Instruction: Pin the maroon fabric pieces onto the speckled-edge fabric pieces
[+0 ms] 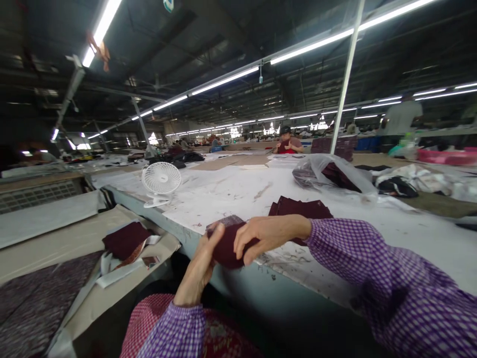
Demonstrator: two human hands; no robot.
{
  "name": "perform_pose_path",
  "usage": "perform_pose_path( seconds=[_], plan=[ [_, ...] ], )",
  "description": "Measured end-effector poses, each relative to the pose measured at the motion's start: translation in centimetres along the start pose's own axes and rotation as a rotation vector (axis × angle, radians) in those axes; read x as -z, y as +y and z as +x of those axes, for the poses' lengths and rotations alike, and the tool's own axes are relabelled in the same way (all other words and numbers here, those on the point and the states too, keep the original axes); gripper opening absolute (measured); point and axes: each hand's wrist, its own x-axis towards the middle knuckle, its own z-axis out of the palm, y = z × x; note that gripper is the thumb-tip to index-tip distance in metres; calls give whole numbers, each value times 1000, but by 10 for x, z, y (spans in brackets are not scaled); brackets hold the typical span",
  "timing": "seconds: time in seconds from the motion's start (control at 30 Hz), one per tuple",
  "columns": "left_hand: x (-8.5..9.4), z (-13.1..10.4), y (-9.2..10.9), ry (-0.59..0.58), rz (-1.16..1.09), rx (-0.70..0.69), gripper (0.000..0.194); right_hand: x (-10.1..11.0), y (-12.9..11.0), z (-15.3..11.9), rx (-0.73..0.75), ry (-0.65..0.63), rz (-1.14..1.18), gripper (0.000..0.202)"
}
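Observation:
A bundle of maroon cloth pieces [228, 247] is held at the front edge of the white-covered table [238, 189]. My left hand [203, 261] grips the bundle's left side, its thumb on top near a speckled grey piece [225, 222]. From the right, my right hand [266, 236] reaches over the bundle with curled fingers on the maroon cloth. Just behind my right wrist, a stack of maroon pieces [300, 208] lies on the table, partly hidden by the wrist and sleeve.
A small white fan [161, 181] stands at the table's left edge. A clear plastic bag [331, 174] of dark cloth lies at the right. On the lower left surface are maroon cloth [126, 240] and speckled fabric [48, 298]. Across the table a person [287, 142] holds maroon cloth.

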Motion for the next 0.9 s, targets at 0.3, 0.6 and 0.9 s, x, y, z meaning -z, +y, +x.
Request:
perform_pose_path(
  seconds=[0.3, 0.6, 0.9],
  plan=[
    [4, -21, -14, 60, -93, 19, 76, -13, 60, -9, -447, 201, 466, 62],
    [12, 6, 13, 35, 363, -95, 39, -13, 63, -7, -416, 102, 551, 51],
    [-13, 41, -25, 37, 1219, -483, 23, -22, 93, -13, -443, 144, -38, 44]
  ],
)
